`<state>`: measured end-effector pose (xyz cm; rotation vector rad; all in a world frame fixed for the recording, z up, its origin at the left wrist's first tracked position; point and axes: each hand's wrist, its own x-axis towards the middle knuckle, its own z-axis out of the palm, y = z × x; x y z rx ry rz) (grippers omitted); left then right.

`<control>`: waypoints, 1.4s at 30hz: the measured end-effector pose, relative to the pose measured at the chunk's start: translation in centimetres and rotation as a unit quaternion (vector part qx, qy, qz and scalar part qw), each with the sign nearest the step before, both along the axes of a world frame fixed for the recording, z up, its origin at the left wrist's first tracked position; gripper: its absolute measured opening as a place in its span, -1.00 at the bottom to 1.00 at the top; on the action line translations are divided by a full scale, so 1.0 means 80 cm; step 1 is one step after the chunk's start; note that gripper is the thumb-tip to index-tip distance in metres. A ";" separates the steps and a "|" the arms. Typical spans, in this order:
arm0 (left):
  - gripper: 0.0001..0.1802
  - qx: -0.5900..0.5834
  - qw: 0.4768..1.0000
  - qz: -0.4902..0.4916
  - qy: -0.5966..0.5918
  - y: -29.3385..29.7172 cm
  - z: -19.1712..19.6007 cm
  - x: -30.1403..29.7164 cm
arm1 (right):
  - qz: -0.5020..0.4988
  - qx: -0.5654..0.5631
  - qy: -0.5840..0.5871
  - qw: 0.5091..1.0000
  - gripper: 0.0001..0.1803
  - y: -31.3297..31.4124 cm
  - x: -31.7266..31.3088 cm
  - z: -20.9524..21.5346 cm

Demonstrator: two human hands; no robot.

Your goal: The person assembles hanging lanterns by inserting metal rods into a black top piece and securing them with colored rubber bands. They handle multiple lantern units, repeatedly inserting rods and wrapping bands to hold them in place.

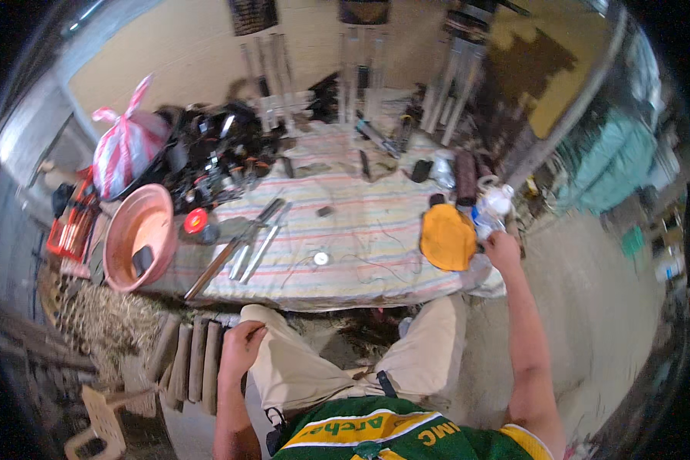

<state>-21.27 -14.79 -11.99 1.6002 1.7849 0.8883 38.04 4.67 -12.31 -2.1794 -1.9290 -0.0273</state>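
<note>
A: What's the biggest thing out there?
B: One striped cloth [376, 203], spread over the work surface in front of the person. Above its far edge, three hanging pieces [364, 11] with dark tops and pale tubes.
A: And next down?
B: One pink basin [149, 215] at the left, with one knotted red-and-white bag [134, 149] just beyond it.
A: The hands?
B: Two. The right hand [502, 249] has its fingers curled in at the clear plastic packaging [492, 207], by the cloth's right side; I can't tell whether it grips it. The left hand [244, 346] is at the left thigh [287, 349], fingers bent together; I can't tell if anything is pinched there.
A: What sits beside the packaging?
B: One round orange piece [448, 238], to its left.
A: Anything smaller?
B: One red-lidded jar [197, 221] near the basin, and one small white disc [320, 259] at the cloth's near middle.
</note>
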 end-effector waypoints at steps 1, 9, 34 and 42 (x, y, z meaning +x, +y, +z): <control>-0.82 -0.004 1.000 -0.002 -0.004 0.001 -0.001 -0.002 | -0.019 -0.022 -0.032 0.999 -0.73 0.002 -0.002 0.001; -0.76 -0.048 0.997 -0.028 -0.061 0.019 -0.004 0.010 | -0.006 0.014 0.037 0.999 -0.77 -0.015 0.012 0.013; -0.74 -0.024 0.999 -0.043 -0.023 0.028 0.042 0.046 | 0.068 0.201 0.495 0.843 -0.66 -0.023 0.023 0.012; -0.78 0.021 0.991 -0.133 -0.014 0.040 0.052 0.109 | 0.102 0.057 0.800 0.589 -0.59 -0.085 -0.121 0.070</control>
